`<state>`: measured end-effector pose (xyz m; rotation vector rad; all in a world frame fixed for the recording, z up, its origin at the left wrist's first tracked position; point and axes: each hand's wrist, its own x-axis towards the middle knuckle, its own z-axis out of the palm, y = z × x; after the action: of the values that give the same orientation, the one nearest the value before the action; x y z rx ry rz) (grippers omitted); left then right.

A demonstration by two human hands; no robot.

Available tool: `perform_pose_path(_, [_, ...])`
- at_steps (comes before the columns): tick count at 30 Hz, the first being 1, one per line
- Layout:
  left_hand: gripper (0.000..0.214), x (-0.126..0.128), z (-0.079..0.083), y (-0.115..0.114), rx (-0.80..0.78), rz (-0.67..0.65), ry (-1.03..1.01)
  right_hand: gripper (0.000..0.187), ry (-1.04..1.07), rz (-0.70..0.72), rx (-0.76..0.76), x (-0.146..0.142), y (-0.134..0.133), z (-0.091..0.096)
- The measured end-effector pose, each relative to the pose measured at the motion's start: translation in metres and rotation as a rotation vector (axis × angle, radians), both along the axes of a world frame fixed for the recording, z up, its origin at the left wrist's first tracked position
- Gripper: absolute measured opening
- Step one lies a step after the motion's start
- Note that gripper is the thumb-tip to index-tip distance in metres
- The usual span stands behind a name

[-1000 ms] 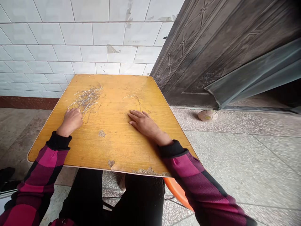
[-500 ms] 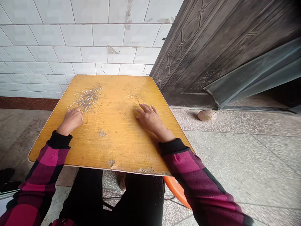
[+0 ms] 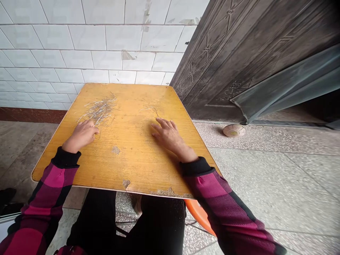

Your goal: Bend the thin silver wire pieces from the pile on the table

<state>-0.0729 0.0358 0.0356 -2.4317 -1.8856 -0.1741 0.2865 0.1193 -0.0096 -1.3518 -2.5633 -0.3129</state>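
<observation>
A small yellow wooden table (image 3: 132, 163) stands in front of me. On its far left lies a loose pile of thin silvery wires (image 3: 98, 109). My left hand (image 3: 81, 134) rests at the near edge of that pile, fingers curled down onto the wires; what it pinches is hidden. A few separate wires (image 3: 151, 110) lie near the table's middle right. Just below them my right hand (image 3: 168, 134) lies flat on the wood with fingers stretched out and holds nothing.
A white tiled wall stands behind the table. A dark patterned metal door (image 3: 239, 60) is on the right, with a small ball (image 3: 234, 130) on the stone floor before it. An orange seat edge (image 3: 199, 216) shows under the table.
My right hand slid forward and to the right toward the few separate wires, then drew slightly back. My left hand stayed at the pile's edge, shifting only a little.
</observation>
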Motion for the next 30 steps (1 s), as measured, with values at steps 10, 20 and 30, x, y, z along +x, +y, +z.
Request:
perform_pose_path(10, [0.020, -0.007, 0.007, 0.004, 0.150, -0.111, -0.052, 0.037, 0.030, 0.020, 0.011, 0.000, -0.001, -0.004])
perform_pose_path(20, [0.020, 0.012, -0.006, 0.005, -0.002, -0.168, 0.123, 0.039, 0.040, 0.036, 0.027, -0.002, -0.003, -0.003])
perform_pose_path(30, [0.017, 0.004, 0.013, 0.001, 0.202, -0.221, -0.246, 0.038, 0.069, 0.050, 0.037, -0.002, -0.002, -0.009])
